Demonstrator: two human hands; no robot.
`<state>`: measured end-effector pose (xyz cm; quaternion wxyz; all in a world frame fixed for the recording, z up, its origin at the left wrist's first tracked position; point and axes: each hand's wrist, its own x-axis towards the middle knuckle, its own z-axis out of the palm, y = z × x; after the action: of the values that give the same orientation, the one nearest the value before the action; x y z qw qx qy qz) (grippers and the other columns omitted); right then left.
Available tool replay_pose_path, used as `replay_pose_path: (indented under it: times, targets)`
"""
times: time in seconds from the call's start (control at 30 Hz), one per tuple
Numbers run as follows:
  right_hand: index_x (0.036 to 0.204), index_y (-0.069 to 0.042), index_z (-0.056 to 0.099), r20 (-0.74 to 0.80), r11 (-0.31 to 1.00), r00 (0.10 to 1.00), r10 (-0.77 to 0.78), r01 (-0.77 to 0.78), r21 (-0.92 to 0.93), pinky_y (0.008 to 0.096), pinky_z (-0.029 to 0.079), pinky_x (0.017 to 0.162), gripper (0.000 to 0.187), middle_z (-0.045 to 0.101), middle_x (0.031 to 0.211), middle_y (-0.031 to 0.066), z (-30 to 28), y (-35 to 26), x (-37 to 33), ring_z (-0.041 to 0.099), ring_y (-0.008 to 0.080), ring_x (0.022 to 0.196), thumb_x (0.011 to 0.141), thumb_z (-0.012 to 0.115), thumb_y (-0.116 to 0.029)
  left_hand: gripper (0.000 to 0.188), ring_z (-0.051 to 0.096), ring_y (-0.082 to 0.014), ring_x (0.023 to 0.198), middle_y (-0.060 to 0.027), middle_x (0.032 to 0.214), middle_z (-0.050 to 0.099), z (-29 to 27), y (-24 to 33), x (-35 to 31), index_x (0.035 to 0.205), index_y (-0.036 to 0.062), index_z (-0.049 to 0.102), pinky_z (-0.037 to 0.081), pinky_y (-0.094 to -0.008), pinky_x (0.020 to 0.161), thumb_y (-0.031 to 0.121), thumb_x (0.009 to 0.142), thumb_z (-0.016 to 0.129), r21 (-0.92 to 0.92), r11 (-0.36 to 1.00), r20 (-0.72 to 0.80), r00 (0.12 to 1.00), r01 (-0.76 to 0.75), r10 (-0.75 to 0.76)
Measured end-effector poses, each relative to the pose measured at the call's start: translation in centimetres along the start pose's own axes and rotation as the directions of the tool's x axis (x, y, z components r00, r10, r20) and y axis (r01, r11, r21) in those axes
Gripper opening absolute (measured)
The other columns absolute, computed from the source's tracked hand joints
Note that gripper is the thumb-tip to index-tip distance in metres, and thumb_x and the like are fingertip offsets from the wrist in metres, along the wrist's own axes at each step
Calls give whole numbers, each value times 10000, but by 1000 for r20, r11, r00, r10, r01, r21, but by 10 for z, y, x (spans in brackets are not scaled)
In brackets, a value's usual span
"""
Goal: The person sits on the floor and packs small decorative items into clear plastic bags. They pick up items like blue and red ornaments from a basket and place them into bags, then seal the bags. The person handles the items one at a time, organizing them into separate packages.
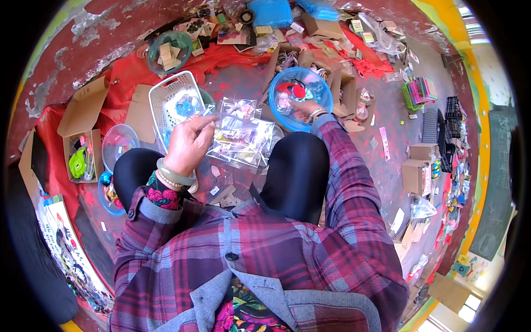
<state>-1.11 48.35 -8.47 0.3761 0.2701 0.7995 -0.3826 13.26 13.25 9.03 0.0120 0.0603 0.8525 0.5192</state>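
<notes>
Head view, and the floor is packed, with a crumpled red sheet running along the far side and a dark green board away on the right. Two dark-clad knees frame the spot; the right knee crowds the near rim of a blue basin, while the left knee cuts across a clear round tub. Further left sits an open cardboard box, flaps up, a bright green item inside. A white basket leans into the middle, its near end partly covered by the left hand.

And here is the centre of it: shiny clear bags lie overlapping between that hand and the basin, near the knees. The left hand has thumb and forefinger drawn close together at the bags' left edge; whether they pinch film, I cannot tell. Over in the basin, the right hand reaches down among small pieces, beside a red round one; its fingertips are hidden, so its grip I cannot tell.

Now the labels: a pink strip on the floor to the right carries printed marks, too small to read, and small packets at the far edge show coloured print, just as blurred.
</notes>
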Motion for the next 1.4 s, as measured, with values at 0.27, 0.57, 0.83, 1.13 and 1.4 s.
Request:
replay_pose_path:
  times: [0.27, 0.57, 0.83, 1.13, 1.4]
  targets:
    - [799, -72, 622, 45, 942, 957, -286, 273, 193, 209, 359, 434, 192, 612, 724, -16, -11, 8, -15, 505, 57, 550, 749, 666, -251, 200, 552, -151, 714, -92, 772, 605, 3, -7, 1, 956, -41, 621, 435, -258, 658, 93, 854, 514, -46, 999, -14, 1000, 18, -19]
    - [973, -42, 593, -87, 727, 786, -612, 603, 329, 187, 407, 496, 174, 643, 889, 35, -41, -31, -161, 597, 83, 786, 819, 572, -121, 242, 613, -305, 795, -200, 856, 632, 3, -1, 7, 912, -24, 640, 466, -329, 728, 146, 806, 503, -9, 998, 16, 998, 60, -59]
    - [928, 8, 609, -158, 326, 418, -895, 852, 410, 247, 504, 740, 148, 638, 940, 98, 0, -114, -260, 615, 148, 851, 834, 500, -26, 242, 605, -316, 717, -200, 782, 618, -10, -6, 38, 872, -24, 630, 469, -351, 668, 160, 823, 481, 226, 959, -9, 984, -172, 179]
    - [894, -7, 595, -229, -8, 358, -905, 524, 851, 305, 481, 816, 152, 592, 1056, 159, 60, -139, -243, 573, 220, 964, 744, 602, 19, 218, 566, -379, 713, -212, 717, 577, -15, -16, 29, 769, -3, 613, 453, -443, 662, 165, 806, 478, 198, 975, -170, 976, -105, 139]
    - [815, -29, 608, -299, -52, 147, -943, 821, 569, 350, 342, 987, 162, 544, 1155, 87, 59, -145, -250, 449, 244, 1183, 708, 580, 89, 194, 572, -362, 773, -192, 797, 595, -27, -6, 29, 878, 16, 612, 464, -430, 693, 170, 807, 518, 237, 966, -221, 962, -106, 160]
